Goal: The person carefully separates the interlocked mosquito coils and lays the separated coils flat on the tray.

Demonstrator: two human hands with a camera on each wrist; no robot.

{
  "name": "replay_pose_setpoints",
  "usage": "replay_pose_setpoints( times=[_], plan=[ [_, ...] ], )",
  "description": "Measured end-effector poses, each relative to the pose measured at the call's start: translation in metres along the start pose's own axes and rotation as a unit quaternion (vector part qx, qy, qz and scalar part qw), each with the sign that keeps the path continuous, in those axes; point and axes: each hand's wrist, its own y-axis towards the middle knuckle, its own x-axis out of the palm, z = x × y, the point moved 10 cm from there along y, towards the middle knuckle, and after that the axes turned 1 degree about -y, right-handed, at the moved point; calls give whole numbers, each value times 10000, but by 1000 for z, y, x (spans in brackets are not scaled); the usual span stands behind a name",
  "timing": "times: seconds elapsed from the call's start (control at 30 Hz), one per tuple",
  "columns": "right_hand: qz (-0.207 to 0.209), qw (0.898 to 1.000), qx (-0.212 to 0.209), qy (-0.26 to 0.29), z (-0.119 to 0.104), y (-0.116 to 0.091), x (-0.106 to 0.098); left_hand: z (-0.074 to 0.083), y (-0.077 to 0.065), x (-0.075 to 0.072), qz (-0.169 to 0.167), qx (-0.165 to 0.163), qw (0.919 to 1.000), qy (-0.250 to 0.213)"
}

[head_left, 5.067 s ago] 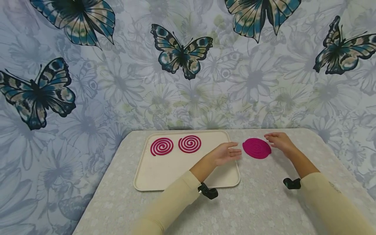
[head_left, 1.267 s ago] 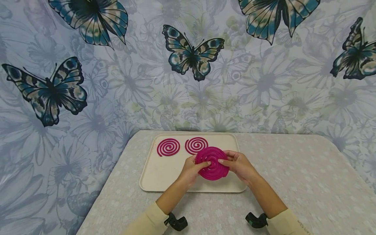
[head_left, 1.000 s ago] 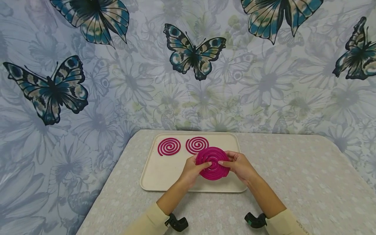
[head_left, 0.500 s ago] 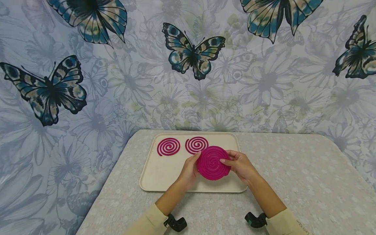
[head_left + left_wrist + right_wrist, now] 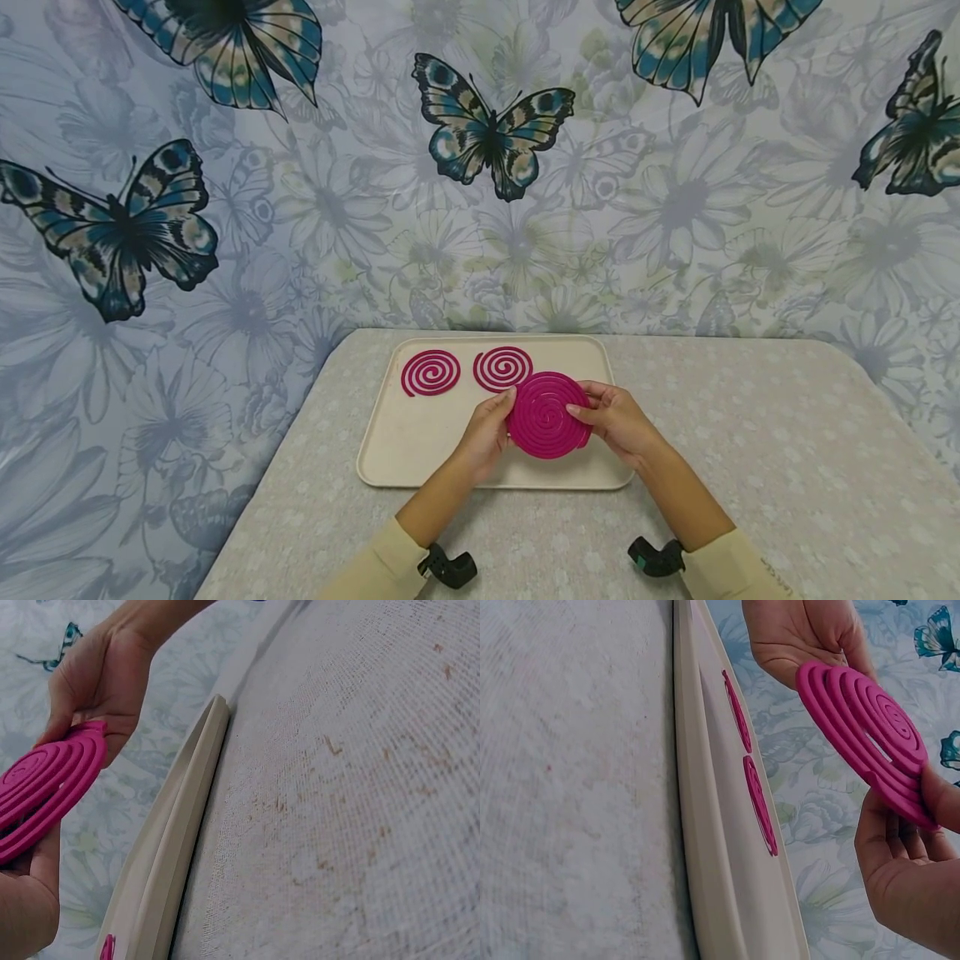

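Observation:
Both hands hold a magenta mosquito coil (image 5: 546,421), a tightly nested disc, tilted up above the cream tray (image 5: 420,446). My left hand (image 5: 483,433) grips its left edge, thumb at the rim. From the right, my right hand (image 5: 618,423) pinches it, thumb on the face and fingers partly hidden behind. In the right wrist view a narrow slit shows between rings of the coil (image 5: 847,712). The left wrist view also shows a gap in the coil (image 5: 56,772). Two looser single mosquito coils lie on the tray, a left one (image 5: 431,372) and a right one (image 5: 503,369).
The tray rests on a table with a pale patterned cloth (image 5: 757,450), which extends to the right and in front. Behind stands a floral backdrop with butterflies (image 5: 491,133). Black wrist devices (image 5: 448,567) sit at both sleeve cuffs.
The nested coil lay on the cloth right of the tray and was lifted over it by both hands. The left thumb has since slid from the coil's face to its rim.

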Motion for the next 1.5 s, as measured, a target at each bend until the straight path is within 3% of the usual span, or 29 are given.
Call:
replay_pose_setpoints(
  times=[0.3, 0.63, 0.97, 1.17, 1.4, 1.5],
  plan=[
    [514, 9900, -417, -1247, -10, -1, -5, 0, -1, -10, 542, -1, 9979, 343],
    [451, 9902, -327, -1280, -7, -3, 2, 5, -5, 1, 286, 271, 9868, 1572],
    [474, 9941, -121, -969, -3, -3, 4, 16, -9, -1, 469, 719, 9793, 1835],
    [569, 9875, -383, -1416, -8, -4, 3, 20, -11, -4, 752, 957, 9744, 1891],
    [765, 9786, -749, -1755, -15, -6, 4, 22, -12, -10, 1023, 978, 9707, 1942],
    [846, 9729, -931, -1942, -19, -7, 4, 31, -17, -6, 1135, 1001, 9666, 2069]
  ],
)
